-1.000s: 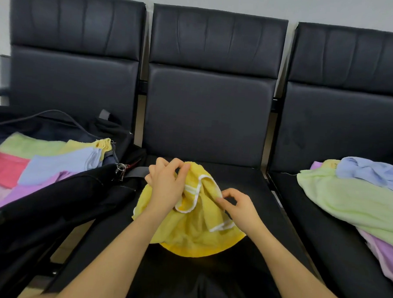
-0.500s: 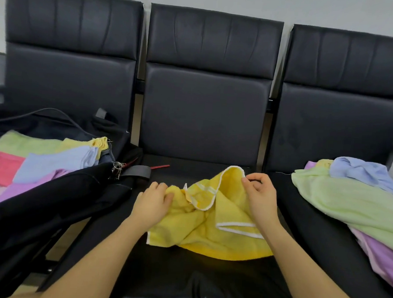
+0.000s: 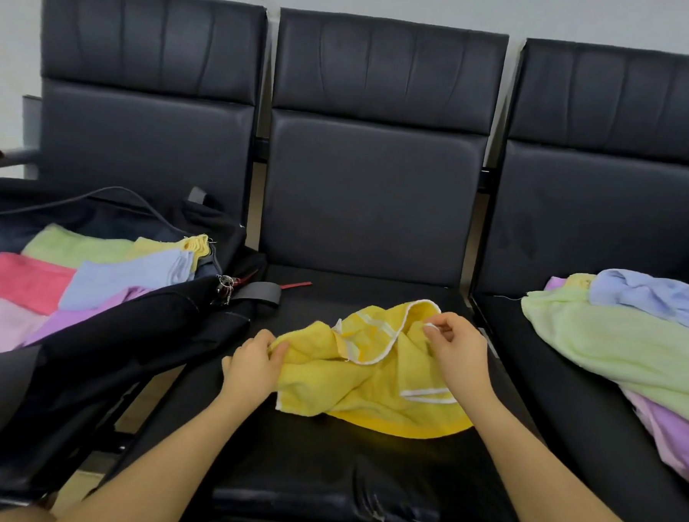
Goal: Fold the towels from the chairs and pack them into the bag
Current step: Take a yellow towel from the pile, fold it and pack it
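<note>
The open bag (image 3: 103, 340) on the left chair already holds folded towels, ready for more; on the middle seat (image 3: 324, 459) the left hand (image 3: 251, 369) grips one edge of the yellow towel (image 3: 368, 382). The right hand (image 3: 460, 352) pinches its white hem, probably to spread it flat for folding, while the unfolded pile (image 3: 625, 347) waits on the right chair

No legible text, label, brand mark, number or sign appears on any surface in view (none can be made out on the towels, the bag or the chair upholstery).
</note>
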Demonstrator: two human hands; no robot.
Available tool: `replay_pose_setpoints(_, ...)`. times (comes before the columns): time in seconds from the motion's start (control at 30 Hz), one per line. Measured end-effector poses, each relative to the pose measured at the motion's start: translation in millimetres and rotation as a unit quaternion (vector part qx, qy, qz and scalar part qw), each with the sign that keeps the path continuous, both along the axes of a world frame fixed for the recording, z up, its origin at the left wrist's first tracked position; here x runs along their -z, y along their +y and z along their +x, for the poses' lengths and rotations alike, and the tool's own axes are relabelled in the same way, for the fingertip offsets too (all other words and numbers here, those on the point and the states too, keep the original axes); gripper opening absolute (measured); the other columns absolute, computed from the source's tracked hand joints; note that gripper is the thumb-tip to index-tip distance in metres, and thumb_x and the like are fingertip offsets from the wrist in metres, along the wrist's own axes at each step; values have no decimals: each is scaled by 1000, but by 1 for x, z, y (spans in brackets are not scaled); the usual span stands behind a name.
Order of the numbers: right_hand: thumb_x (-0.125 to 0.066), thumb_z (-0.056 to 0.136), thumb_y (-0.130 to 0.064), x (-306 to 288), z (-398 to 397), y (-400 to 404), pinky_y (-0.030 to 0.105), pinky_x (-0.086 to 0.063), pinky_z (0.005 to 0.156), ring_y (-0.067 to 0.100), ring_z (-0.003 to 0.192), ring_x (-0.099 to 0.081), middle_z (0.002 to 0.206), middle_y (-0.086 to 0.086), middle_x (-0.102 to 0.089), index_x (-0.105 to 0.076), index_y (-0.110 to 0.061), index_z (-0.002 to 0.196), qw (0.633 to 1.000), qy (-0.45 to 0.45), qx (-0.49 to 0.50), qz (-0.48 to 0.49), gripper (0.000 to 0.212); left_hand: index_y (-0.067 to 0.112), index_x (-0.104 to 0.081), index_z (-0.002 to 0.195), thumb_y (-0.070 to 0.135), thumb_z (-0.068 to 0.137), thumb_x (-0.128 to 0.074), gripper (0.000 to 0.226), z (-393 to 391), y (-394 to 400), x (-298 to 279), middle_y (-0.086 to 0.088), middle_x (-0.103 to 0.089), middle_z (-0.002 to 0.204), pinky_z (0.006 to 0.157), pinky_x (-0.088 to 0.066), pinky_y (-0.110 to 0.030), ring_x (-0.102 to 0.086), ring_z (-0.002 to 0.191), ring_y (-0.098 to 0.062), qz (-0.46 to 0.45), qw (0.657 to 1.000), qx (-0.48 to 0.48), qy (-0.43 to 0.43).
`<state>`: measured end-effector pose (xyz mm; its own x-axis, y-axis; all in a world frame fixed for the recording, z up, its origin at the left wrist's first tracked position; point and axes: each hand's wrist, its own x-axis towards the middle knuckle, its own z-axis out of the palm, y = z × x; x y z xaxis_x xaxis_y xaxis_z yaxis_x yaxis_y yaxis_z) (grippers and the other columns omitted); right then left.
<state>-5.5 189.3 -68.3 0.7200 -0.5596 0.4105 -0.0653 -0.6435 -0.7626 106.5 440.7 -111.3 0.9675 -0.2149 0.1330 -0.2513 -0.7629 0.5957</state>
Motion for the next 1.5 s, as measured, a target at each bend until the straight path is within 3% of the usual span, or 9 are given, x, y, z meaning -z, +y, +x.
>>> replay_pose_setpoints(0.17,-54,96,-17,-10,-10,1,17,-39,55,6,58,-49,68,-2,-56,-61,-21,93,999,-42,3,-19,9,18,-48,91,36,98,-47,19,-6,-4,-25,-2,-54,68,62,-42,-36,-57,68,-24,-125,991,37,-42)
replay_pose_setpoints(0.33,-57,93,-15,-40,-19,12,9,-41,56,3,58,-48,65,0,-55,-67,-23,96,990,-134,-1,45,13,22,-62,93,24,89,-65,5,-9,-7,-62,0,-60,77,62,-40,-17,-54,71,-9,-255,963,37,-77)
replay_pose_setpoints(0.5,-62,92,-18,-70,-23,21,2,-44,66,-8,79,-60,87,-10,-68,-70,-19,96,973,-178,2,145,10,21,-69,95,16,90,-63,10,-13,-7,-104,4,-66,83,69,-43,-15,-60,81,-6,-373,925,59,-31)
replay_pose_setpoints(0.77,-63,90,-13,-121,-17,22,17,-47,78,4,89,-62,90,-7,-69,-70,-23,92,964,-223,6,145,12,17,-73,91,3,88,-61,18,-6,-5,-164,4,-66,79,60,-48,-9,-60,74,-3,-437,897,57,-34)
replay_pose_setpoints(1.0,-59,90,-1,-170,-19,15,7,-43,73,-4,86,-56,99,-11,-61,-59,-17,127,964,-248,8,95,40,12,-74,93,-3,90,-53,26,7,-13,-208,7,-63,83,57,-47,-15,-58,82,-9,-468,882,53,-30)
replay_pose_setpoints(1.13,-57,90,1,-190,-19,10,7,-45,75,-5,89,-55,108,-6,-60,-57,-14,129,957,-272,2,99,41,12,-68,114,-3,90,-55,31,18,-20,-230,0,-66,102,79,-51,-23,-60,102,-16,-539,840,67,21)
replay_pose_setpoints(1.2,-58,90,-3,-197,-19,5,9,-46,74,1,89,-58,101,-5,-63,-62,-14,120,957,-276,24,86,32,14,-63,123,-7,89,-54,41,23,-24,-238,3,-59,119,90,-48,-28,-56,108,-16,-526,845,91,30)
replay_pose_setpoints(1.33,-60,89,-9,-201,-19,-6,27,-51,77,12,84,-63,88,0,-68,-70,-14,93,956,-279,64,69,12,13,-56,132,-9,85,-58,52,28,-27,-247,2,-54,114,81,-46,-24,-53,90,-13,-413,903,102,-48)
replay_pose_setpoints(1.5,-54,93,-11,-200,-20,-13,14,-42,57,5,66,-57,71,-5,-63,-69,-15,90,952,-288,85,64,16,11,-63,123,3,92,-54,34,35,-25,-248,-8,-59,118,98,-44,-36,-54,112,-26,-277,946,65,-157)
